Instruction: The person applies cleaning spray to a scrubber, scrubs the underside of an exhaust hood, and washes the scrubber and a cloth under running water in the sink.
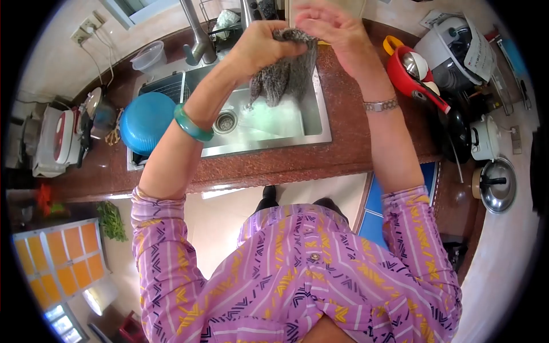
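Observation:
A dark grey knitted-looking cloth point(285, 77) hangs in folds over the steel sink point(311, 127). My left hand point(262, 47), with a green bangle on its wrist, is closed around the cloth's upper edge. Close beside the cloth's top right corner is my right hand point(334, 31), a metal watch band on its wrist. Its fingers stretch out to the left, somewhat blurred, and appear to hold nothing. Behind my left hand rises the tap point(200, 46). The sink's drain point(225, 121) shows below the cloth.
A blue plastic basin point(148, 123) sits at the sink's left, near a clear container point(150, 57). On the right stand a red pan point(406, 74), a grey-white bin point(452, 48), a white pot point(486, 137) and a steel lid point(498, 186). The brown counter edge point(257, 168) runs before me.

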The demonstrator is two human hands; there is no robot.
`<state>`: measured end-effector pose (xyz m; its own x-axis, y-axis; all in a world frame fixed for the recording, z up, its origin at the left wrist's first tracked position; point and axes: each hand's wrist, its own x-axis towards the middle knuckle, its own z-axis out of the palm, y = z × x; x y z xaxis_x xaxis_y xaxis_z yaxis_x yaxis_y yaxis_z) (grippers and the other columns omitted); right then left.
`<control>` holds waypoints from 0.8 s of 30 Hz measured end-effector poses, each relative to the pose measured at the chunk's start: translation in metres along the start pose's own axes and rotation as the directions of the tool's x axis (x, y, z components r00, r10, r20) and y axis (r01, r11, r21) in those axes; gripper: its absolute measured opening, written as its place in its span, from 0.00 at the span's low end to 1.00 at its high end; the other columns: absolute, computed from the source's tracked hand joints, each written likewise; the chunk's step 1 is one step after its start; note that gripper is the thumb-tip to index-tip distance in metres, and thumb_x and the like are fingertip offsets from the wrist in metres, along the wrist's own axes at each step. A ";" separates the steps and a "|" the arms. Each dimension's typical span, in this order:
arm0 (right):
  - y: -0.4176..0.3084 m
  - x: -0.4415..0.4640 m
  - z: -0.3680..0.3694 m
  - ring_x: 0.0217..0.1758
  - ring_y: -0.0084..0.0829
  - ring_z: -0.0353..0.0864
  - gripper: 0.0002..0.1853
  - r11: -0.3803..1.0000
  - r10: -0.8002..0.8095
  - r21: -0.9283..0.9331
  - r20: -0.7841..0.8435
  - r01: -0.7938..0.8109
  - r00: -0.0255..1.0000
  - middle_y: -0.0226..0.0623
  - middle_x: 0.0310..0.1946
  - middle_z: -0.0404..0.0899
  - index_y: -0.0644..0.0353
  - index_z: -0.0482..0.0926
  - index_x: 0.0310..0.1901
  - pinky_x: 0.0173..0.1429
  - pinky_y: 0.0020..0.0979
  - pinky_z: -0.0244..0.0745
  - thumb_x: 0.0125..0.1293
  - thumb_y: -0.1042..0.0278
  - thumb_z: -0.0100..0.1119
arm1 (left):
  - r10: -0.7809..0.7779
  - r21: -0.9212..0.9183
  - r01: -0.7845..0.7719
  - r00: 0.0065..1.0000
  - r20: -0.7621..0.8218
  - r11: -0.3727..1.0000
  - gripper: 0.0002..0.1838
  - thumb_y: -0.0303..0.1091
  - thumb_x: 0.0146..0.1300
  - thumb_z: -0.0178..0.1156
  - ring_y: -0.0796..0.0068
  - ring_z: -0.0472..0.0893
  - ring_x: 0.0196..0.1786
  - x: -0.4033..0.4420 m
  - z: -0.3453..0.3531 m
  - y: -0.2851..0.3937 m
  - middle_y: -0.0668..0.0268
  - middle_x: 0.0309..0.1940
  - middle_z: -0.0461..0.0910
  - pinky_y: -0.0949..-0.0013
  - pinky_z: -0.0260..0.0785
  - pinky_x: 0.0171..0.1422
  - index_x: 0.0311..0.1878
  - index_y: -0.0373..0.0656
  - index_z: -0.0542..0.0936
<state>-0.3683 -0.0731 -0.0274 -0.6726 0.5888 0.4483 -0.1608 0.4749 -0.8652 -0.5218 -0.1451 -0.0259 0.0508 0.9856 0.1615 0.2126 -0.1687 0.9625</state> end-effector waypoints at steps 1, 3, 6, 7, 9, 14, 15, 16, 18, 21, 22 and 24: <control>0.006 0.000 0.002 0.41 0.20 0.74 0.19 0.990 -0.023 0.141 -0.032 0.027 0.999 0.31 0.39 0.77 0.63 0.75 0.47 0.45 0.18 0.70 0.53 0.66 0.64 | -0.060 -0.161 0.062 0.998 0.015 0.985 0.11 0.27 0.52 0.61 0.80 0.77 0.35 -0.002 -0.006 0.002 0.66 0.32 0.79 0.77 0.69 0.42 0.40 0.36 0.77; 0.015 -0.008 0.010 0.50 0.23 0.72 0.33 0.934 0.074 0.342 0.093 -0.101 0.993 0.35 0.51 0.71 0.64 0.64 0.57 0.51 0.24 0.71 0.50 0.67 0.66 | -0.040 -0.208 0.046 0.999 0.035 0.977 0.10 0.26 0.51 0.61 0.80 0.77 0.34 0.002 -0.018 0.001 0.66 0.32 0.78 0.77 0.69 0.41 0.38 0.37 0.77; 0.044 -0.014 0.056 0.46 0.24 0.74 0.30 0.929 0.149 0.316 0.158 -0.193 0.976 0.37 0.45 0.75 0.65 0.68 0.54 0.49 0.25 0.72 0.47 0.70 0.68 | 0.000 -0.297 0.007 1.000 0.023 0.955 0.09 0.25 0.51 0.59 0.79 0.77 0.34 0.012 -0.032 -0.003 0.65 0.31 0.78 0.76 0.69 0.42 0.38 0.37 0.77; 0.051 -0.014 0.069 0.43 0.24 0.76 0.29 0.922 0.312 0.180 0.183 -0.344 0.932 0.37 0.42 0.76 0.66 0.69 0.52 0.47 0.25 0.73 0.46 0.72 0.68 | 0.015 -0.343 -0.017 1.000 -0.010 0.939 0.09 0.25 0.52 0.58 0.78 0.77 0.34 0.012 -0.036 -0.006 0.65 0.31 0.78 0.75 0.69 0.42 0.38 0.36 0.77; 0.069 -0.016 0.080 0.40 0.24 0.77 0.27 0.872 0.470 0.051 0.193 -0.487 0.862 0.37 0.38 0.77 0.67 0.70 0.50 0.45 0.25 0.74 0.45 0.73 0.68 | -0.040 -0.422 -0.017 0.991 -0.125 0.907 0.10 0.26 0.54 0.56 0.77 0.76 0.39 0.004 -0.046 -0.009 0.65 0.34 0.78 0.73 0.67 0.47 0.39 0.35 0.77; 0.071 0.004 0.053 0.31 0.26 0.77 0.16 0.897 0.389 0.198 0.069 -0.395 0.919 0.39 0.31 0.77 0.72 0.74 0.42 0.39 0.26 0.73 0.47 0.79 0.59 | -0.354 -0.577 0.079 0.854 -0.381 0.813 0.20 0.30 0.54 0.54 0.71 0.72 0.49 -0.044 -0.098 -0.124 0.59 0.49 0.72 0.68 0.64 0.48 0.52 0.40 0.72; 0.074 0.008 0.048 0.29 0.25 0.76 0.15 0.911 0.387 0.090 0.157 -0.403 0.909 0.39 0.29 0.77 0.72 0.74 0.40 0.35 0.25 0.72 0.47 0.80 0.57 | -0.356 -0.587 0.074 0.853 -0.382 0.806 0.20 0.30 0.54 0.54 0.71 0.72 0.49 -0.053 -0.092 -0.135 0.59 0.49 0.72 0.68 0.64 0.48 0.52 0.40 0.72; 0.072 0.010 0.048 0.29 0.25 0.76 0.15 0.910 0.392 0.078 0.162 -0.407 0.906 0.39 0.29 0.77 0.72 0.74 0.40 0.35 0.25 0.72 0.47 0.80 0.57 | -0.349 -0.501 0.097 0.828 -0.439 0.860 0.24 0.33 0.53 0.55 0.68 0.71 0.51 -0.064 -0.085 -0.142 0.58 0.52 0.70 0.65 0.63 0.50 0.56 0.41 0.68; 0.067 0.012 0.050 0.28 0.23 0.75 0.15 0.866 0.479 -0.022 0.325 -0.500 0.815 0.38 0.28 0.77 0.72 0.74 0.39 0.33 0.24 0.71 0.47 0.80 0.56 | -0.224 -0.296 0.097 0.873 -0.434 0.950 0.36 0.41 0.51 0.59 0.64 0.67 0.56 -0.073 -0.066 -0.143 0.55 0.58 0.64 0.59 0.60 0.54 0.63 0.43 0.59; 0.071 0.015 0.052 0.27 0.22 0.74 0.13 0.839 0.506 -0.033 0.414 -0.543 0.757 0.37 0.28 0.76 0.72 0.73 0.38 0.31 0.23 0.71 0.48 0.80 0.55 | -0.104 -0.194 0.043 0.942 -0.318 0.980 0.35 0.40 0.50 0.61 0.65 0.68 0.55 -0.061 -0.028 -0.135 0.56 0.56 0.67 0.63 0.62 0.53 0.61 0.39 0.61; 0.074 0.015 0.050 0.27 0.22 0.74 0.13 0.821 0.507 0.006 0.450 -0.570 0.735 0.37 0.28 0.76 0.72 0.73 0.38 0.31 0.23 0.71 0.48 0.80 0.55 | -0.104 -0.260 0.051 0.975 -0.194 0.964 0.33 0.38 0.52 0.61 0.68 0.70 0.54 -0.056 -0.021 -0.127 0.57 0.54 0.69 0.66 0.62 0.55 0.60 0.38 0.63; 0.072 0.017 0.045 0.29 0.23 0.74 0.14 0.800 0.561 -0.060 0.432 -0.598 0.706 0.37 0.29 0.76 0.72 0.74 0.38 0.33 0.24 0.70 0.47 0.78 0.56 | -0.096 -0.330 0.072 0.994 -0.059 0.941 0.30 0.36 0.53 0.61 0.70 0.71 0.52 -0.051 -0.015 -0.127 0.58 0.51 0.71 0.69 0.62 0.58 0.58 0.37 0.64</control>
<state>-0.4237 -0.0579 -0.0922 -0.8773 0.3998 -0.2655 0.3169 0.0673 -0.9461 -0.5659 -0.1739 -0.1532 -0.0280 0.9963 0.0807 -0.1182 -0.0834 0.9895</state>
